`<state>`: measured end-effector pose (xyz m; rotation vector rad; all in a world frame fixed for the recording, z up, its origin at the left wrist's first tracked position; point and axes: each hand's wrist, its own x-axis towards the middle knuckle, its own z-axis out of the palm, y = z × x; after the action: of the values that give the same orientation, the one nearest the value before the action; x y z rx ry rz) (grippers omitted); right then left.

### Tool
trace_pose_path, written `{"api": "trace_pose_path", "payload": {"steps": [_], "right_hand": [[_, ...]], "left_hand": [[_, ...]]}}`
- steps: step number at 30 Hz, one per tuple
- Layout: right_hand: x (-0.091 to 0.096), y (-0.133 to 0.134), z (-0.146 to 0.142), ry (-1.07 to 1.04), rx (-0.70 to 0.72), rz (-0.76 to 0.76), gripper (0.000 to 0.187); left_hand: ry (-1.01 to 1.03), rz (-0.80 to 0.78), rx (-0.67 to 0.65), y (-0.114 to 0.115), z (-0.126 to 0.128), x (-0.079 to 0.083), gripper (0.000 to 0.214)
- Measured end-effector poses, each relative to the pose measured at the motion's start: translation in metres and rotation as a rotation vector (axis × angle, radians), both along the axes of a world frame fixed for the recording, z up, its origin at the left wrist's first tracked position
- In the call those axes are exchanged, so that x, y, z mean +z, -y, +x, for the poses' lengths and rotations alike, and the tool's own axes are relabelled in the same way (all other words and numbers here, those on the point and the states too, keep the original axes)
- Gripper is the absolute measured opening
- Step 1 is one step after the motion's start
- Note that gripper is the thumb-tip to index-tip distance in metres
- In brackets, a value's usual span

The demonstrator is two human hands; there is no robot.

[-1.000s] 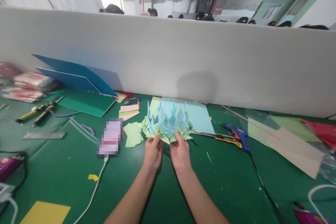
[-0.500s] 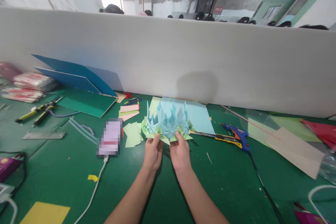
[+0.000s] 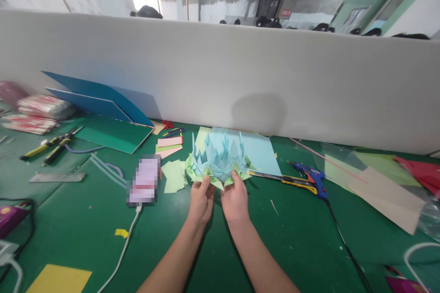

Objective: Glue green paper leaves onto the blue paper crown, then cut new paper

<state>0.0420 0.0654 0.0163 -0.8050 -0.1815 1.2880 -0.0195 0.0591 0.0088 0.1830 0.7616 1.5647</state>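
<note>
Left hand [image 3: 200, 201] and right hand [image 3: 236, 199], side by side, pinched paper flower [image 3: 216, 168] by near edge | green table [image 3: 220, 256] stretched between phone [image 3: 144, 181] and glue gun [image 3: 315, 178]

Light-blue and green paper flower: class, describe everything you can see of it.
The light-blue and pale-green folded-paper flower is a ring of pointed blue petals, several standing tall, with green leaf-like folds around its base. It is upright, near the green tabletop; whether it touches is unclear. The left hand and right hand grip its near edge, thumbs on top.
</note>
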Motion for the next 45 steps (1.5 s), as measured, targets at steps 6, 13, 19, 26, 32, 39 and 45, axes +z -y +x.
{"api": "trace_pose_path", "payload": {"steps": [6,13,19,26,32,39,45], "right_hand": [[0.003,0.000,-0.001,-0.042,0.008,0.004,0.019],[0.002,-0.001,-0.001,-0.070,0.009,-0.014,0.017],[0.003,0.006,0.002,-0.130,0.097,0.076,0.025],[0.002,0.005,0.010,-0.185,0.139,0.046,0.025],[0.005,-0.003,0.011,-0.220,0.117,-0.011,0.025],[0.002,0.001,0.012,-0.196,0.159,0.034,0.017],[-0.002,0.017,0.024,-0.320,0.269,0.117,0.058]], "left_hand": [[-0.007,-0.007,-0.013,0.000,0.000,-0.001,0.024],[0.001,-0.015,-0.014,0.001,0.001,0.000,0.025],[0.036,-0.060,0.004,-0.001,-0.002,-0.001,0.018],[0.042,-0.064,0.012,-0.003,-0.003,-0.001,0.009],[0.045,-0.059,0.019,-0.002,-0.003,-0.002,0.010],[0.053,-0.040,0.012,-0.003,-0.004,-0.005,0.014],[0.105,-0.035,0.004,-0.004,-0.009,-0.001,0.018]]}}
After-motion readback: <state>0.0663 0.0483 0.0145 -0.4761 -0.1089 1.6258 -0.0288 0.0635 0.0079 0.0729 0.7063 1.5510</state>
